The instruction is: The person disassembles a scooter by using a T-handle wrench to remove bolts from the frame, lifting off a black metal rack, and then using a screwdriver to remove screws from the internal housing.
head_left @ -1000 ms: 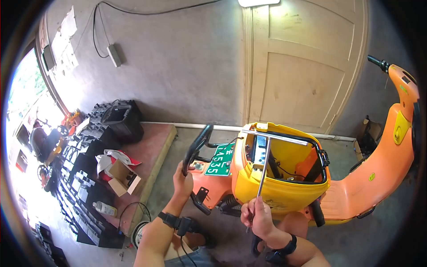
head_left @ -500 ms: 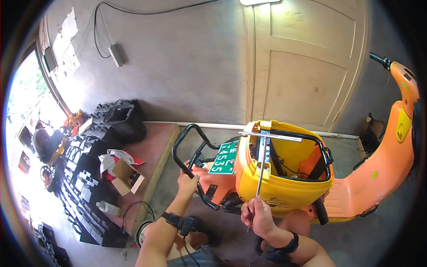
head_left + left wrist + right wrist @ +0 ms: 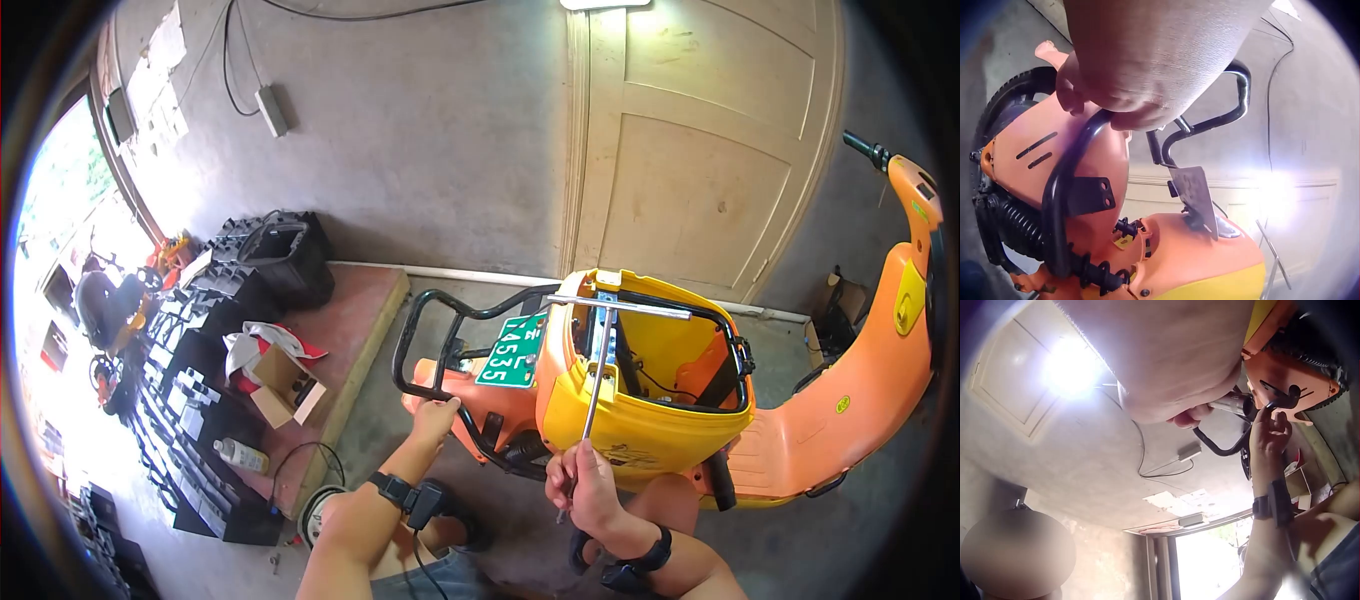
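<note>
My left hand (image 3: 435, 418) grips the near side of a black tubular rear rail (image 3: 398, 350), which loops around the scooter's orange tail. In the left wrist view the fingers curl over the rail (image 3: 1060, 181), near a bracket with two holes. My right hand (image 3: 585, 490) holds a silver T-handle wrench (image 3: 598, 385) by the lower part of its shaft. The wrench's crossbar lies over the opening of the yellow scooter body (image 3: 640, 430) in the head view. A metal socket end (image 3: 1232, 403) shows beyond the right fingers in the right wrist view.
A green number plate (image 3: 512, 350) sits at the tail inside the rail. Left of the scooter, a low red step (image 3: 350, 300) bears black battery cases, an open cardboard box (image 3: 285, 385) and a bottle (image 3: 240, 455). A cream door (image 3: 690, 180) stands behind.
The rear rail has come down from a tilted-up position and shifted right around the tail. My left hand has moved with it; the right hand still holds the wrench.
</note>
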Tool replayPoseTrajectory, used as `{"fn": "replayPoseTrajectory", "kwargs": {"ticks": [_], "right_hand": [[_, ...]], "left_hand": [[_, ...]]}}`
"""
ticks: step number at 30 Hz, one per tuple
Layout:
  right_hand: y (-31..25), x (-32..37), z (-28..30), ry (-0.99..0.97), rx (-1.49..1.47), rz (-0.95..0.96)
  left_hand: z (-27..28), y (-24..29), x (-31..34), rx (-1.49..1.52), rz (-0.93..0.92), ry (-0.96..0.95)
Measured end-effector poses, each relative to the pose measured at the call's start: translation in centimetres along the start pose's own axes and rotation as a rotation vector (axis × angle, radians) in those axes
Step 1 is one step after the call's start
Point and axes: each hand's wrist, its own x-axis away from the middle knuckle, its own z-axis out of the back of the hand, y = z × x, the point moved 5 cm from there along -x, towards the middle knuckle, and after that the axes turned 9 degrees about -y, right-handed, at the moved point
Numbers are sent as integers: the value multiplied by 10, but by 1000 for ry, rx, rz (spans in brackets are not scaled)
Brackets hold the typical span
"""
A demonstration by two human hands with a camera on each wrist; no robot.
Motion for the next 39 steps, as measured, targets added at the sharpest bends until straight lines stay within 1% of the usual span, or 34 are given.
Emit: {"fn": "replayPoseTrajectory", "kwargs": {"ticks": [1,3,4,6,8,9,10,12,13,14,15,16,17,18,19,20,22,24,25,26,27,28,29,30,32,34,36,38,39], "right_hand": [[0,0,0,0,0,0],[-1,1,0,1,6,4],[-1,1,0,3,7,5],[-1,2,0,-23,-4,-3],[-4,3,-1,-18,1,16],[-4,3,0,-23,8,23],[-5,4,1,-20,12,27],[-9,6,0,-51,19,77],[-9,8,1,-46,16,82],[-13,11,1,-79,33,152],[-16,15,-1,-114,50,221],[-24,20,-4,-107,110,275],[-31,22,-9,-155,152,361],[-40,24,-13,-199,204,448],[-50,24,-15,-183,165,491],[-63,25,-16,-149,135,539],[-99,37,-8,-37,74,575],[-138,71,-3,102,226,711],[-158,98,2,131,338,751],[-177,127,6,127,435,754],[-190,161,19,205,531,771],[-201,196,27,252,629,759],[-204,230,41,324,666,716],[-201,263,53,389,684,713],[-176,332,94,797,837,451],[-124,402,135,1144,773,158],[-45,478,180,1365,730,-122],[22,526,195,1485,893,-328],[55,547,199,1515,857,-343]], "left_hand": [[1,2,2,0,0,0],[-2,9,10,67,121,-72],[-1,3,4,-36,130,-95],[0,-4,-3,-310,139,-187],[0,-2,-7,-1086,-82,-371],[5,28,27,-1208,-2,-269],[6,38,36,-1207,-8,-272],[8,66,53,-1186,-192,-238],[3,84,61,-990,-179,-348],[-5,98,70,-997,-180,-352],[-13,118,81,-803,-357,-259],[-16,134,88,-600,-525,-164],[-23,137,87,-602,-523,-163],[-33,153,96,-613,-855,-100],[-44,166,107,-596,-1192,-39],[-53,174,114,-559,-1281,-39],[-70,194,128,-495,-1455,32],[-88,204,134,-422,-1545,36],[-100,208,139,-470,-1561,24],[-107,214,142,-528,-1587,30],[-115,218,143,-542,-1610,-20],[-124,221,145,-550,-1633,-67],[-132,220,139,-613,-1588,-125],[-139,217,133,-671,-1544,-182],[-144,212,125,-689,-1448,-277],[-143,210,118,-727,-1363,-307],[-137,204,107,-752,-1352,-351],[-128,192,84,-730,-1359,-357],[-127,189,81,-725,-1325,-354]]}}
